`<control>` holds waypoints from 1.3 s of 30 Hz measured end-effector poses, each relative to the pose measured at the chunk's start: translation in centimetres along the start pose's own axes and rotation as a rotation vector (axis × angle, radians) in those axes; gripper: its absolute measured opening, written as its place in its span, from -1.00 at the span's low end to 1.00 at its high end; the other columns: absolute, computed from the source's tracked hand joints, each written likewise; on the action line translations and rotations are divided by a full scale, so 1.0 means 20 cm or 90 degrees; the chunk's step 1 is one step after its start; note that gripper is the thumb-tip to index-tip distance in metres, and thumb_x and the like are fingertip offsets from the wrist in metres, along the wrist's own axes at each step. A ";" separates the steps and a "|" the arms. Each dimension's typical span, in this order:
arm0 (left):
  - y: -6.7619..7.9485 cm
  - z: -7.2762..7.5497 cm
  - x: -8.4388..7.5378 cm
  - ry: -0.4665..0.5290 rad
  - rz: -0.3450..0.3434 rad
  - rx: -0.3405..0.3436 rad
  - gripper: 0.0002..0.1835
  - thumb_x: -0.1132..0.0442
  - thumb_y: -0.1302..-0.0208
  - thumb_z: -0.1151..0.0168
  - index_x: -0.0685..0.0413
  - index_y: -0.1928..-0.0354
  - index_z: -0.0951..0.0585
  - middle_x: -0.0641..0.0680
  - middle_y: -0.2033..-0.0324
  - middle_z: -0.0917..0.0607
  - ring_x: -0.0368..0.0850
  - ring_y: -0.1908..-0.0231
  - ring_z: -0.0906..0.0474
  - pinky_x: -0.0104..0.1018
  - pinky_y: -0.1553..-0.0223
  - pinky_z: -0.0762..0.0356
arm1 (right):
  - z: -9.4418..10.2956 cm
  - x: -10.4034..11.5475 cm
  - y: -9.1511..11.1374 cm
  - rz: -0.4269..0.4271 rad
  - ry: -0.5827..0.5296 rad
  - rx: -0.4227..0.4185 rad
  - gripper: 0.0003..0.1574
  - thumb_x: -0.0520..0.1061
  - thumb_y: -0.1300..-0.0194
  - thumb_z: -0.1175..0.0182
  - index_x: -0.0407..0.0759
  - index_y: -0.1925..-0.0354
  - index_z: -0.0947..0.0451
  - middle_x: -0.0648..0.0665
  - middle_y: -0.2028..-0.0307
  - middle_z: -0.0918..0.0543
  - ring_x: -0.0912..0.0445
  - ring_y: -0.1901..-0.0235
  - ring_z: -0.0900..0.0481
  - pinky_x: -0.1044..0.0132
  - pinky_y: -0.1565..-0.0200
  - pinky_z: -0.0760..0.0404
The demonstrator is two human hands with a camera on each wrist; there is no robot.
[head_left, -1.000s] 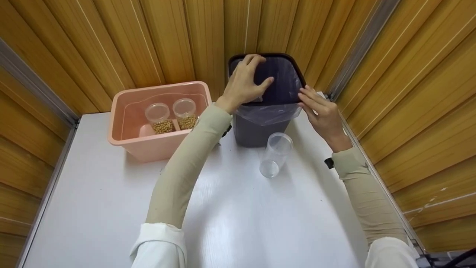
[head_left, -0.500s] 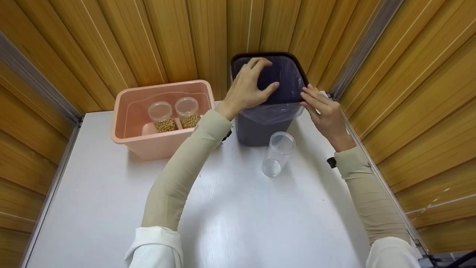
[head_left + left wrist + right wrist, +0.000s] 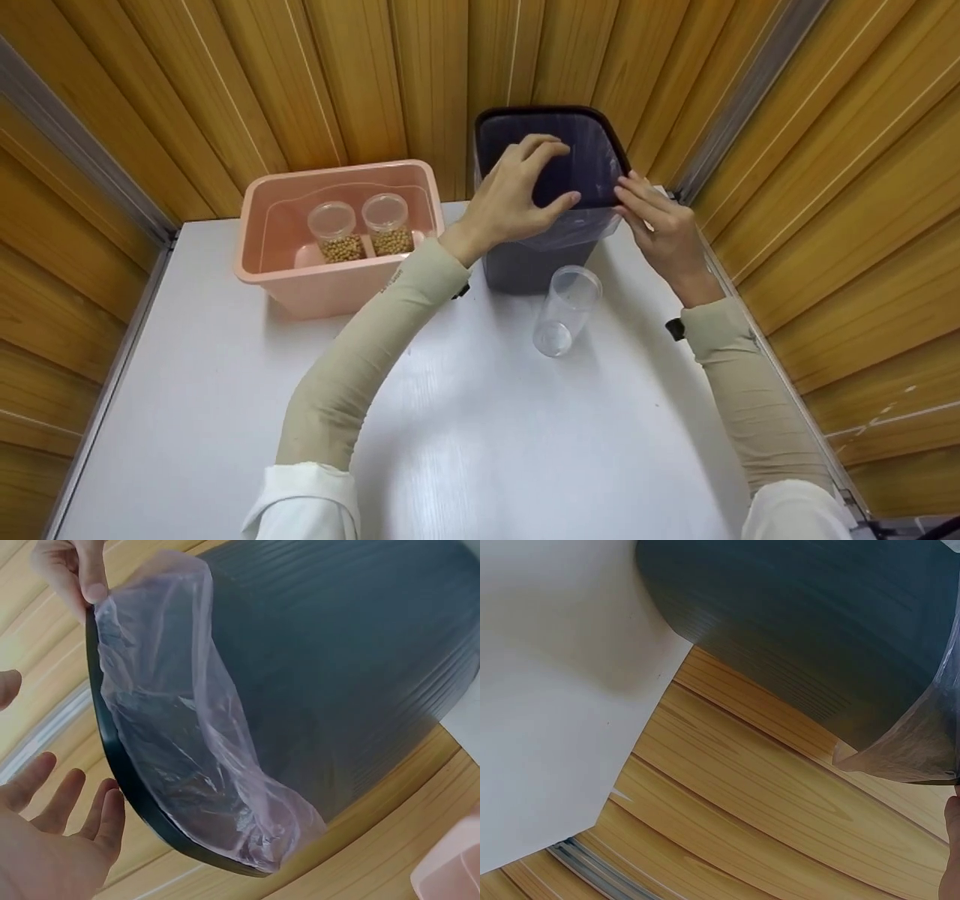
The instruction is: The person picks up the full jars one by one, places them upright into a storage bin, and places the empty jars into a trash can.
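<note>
A dark grey trash can (image 3: 525, 270) stands at the back, lined with a thin clear bag (image 3: 180, 727) folded over its black rim. My left hand (image 3: 514, 195) hovers at the can's mouth, thumb and fingers spread and holding nothing. In the left wrist view, its fingertips (image 3: 112, 802) are right by the rim. My right hand (image 3: 664, 232) pinches the rim and bag edge at the right front corner, its thumb on the outside. In the right wrist view only a sliver of that hand (image 3: 950, 847) shows. A clear plastic cylinder (image 3: 566, 311) stands just in front of the can.
Left of the can is a pink tub (image 3: 330, 292) with two clear jars, a left one (image 3: 332, 232) and a right one (image 3: 386, 229), partly filled with round yellowish beans. Wood-look walls (image 3: 427, 82) close in the white table (image 3: 480, 450) behind and at both sides.
My left hand has moved a little toward the front of the can's mouth, still spread. My right hand keeps its place on the rim. The whole scene has shifted slightly right in the head view.
</note>
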State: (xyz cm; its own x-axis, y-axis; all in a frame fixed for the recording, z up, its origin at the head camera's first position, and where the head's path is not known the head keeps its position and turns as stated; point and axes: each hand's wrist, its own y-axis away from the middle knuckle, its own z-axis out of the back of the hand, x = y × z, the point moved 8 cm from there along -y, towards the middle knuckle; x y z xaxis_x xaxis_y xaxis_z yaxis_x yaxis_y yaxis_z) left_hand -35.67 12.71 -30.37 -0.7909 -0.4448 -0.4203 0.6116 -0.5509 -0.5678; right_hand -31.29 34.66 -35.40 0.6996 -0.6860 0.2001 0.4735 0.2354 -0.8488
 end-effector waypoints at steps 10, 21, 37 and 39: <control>0.08 -0.05 -0.15 -0.018 -0.076 0.019 -0.33 -0.20 -0.43 -0.34 0.03 -0.41 -0.54 0.06 -0.37 -0.55 0.01 -0.29 -0.52 -0.17 -0.43 -0.43 | 0.02 -0.03 0.00 0.000 -0.006 -0.009 -0.63 -0.40 -0.28 -0.45 -0.33 -0.07 -0.79 -0.25 -0.13 -0.80 -0.25 -0.24 -0.71 0.30 -0.38 -0.57; 0.21 -0.17 -0.23 -0.024 -0.127 0.066 -0.31 -0.18 -0.43 -0.34 0.03 -0.44 -0.53 0.12 -0.40 -0.55 0.00 -0.33 -0.50 -0.19 -0.47 -0.41 | 0.03 -0.03 -0.01 0.010 0.013 -0.003 -0.65 -0.37 -0.30 -0.44 -0.33 -0.06 -0.79 -0.24 -0.14 -0.80 -0.25 -0.23 -0.71 0.11 -0.34 -0.62; 0.41 -0.42 -0.15 0.019 -0.118 0.084 -0.36 -0.19 -0.42 -0.35 0.01 -0.38 -0.58 0.12 -0.36 -0.59 0.00 -0.32 -0.52 -0.14 -0.40 -0.50 | 0.02 -0.03 0.00 0.005 0.012 -0.007 -0.64 -0.37 -0.28 -0.45 -0.32 -0.06 -0.80 -0.24 -0.12 -0.81 -0.24 -0.22 -0.72 0.10 -0.36 -0.60; 0.43 -0.44 -0.15 0.018 -0.115 0.084 -0.35 -0.20 -0.42 -0.35 0.00 -0.39 -0.57 0.11 -0.36 -0.58 0.00 -0.31 -0.52 -0.14 -0.39 -0.51 | 0.02 -0.03 0.00 0.004 0.006 -0.009 -0.64 -0.38 -0.28 -0.45 -0.32 -0.06 -0.80 -0.24 -0.12 -0.81 -0.24 -0.22 -0.72 0.10 -0.36 -0.60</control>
State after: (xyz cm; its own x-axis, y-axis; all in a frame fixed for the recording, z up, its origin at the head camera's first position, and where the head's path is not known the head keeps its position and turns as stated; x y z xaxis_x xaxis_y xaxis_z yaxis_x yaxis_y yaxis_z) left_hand -28.28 15.52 -40.26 -0.8868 -0.3122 -0.3408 0.4564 -0.7079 -0.5391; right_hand -31.40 35.32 -35.27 0.6972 -0.6910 0.1907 0.4619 0.2297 -0.8567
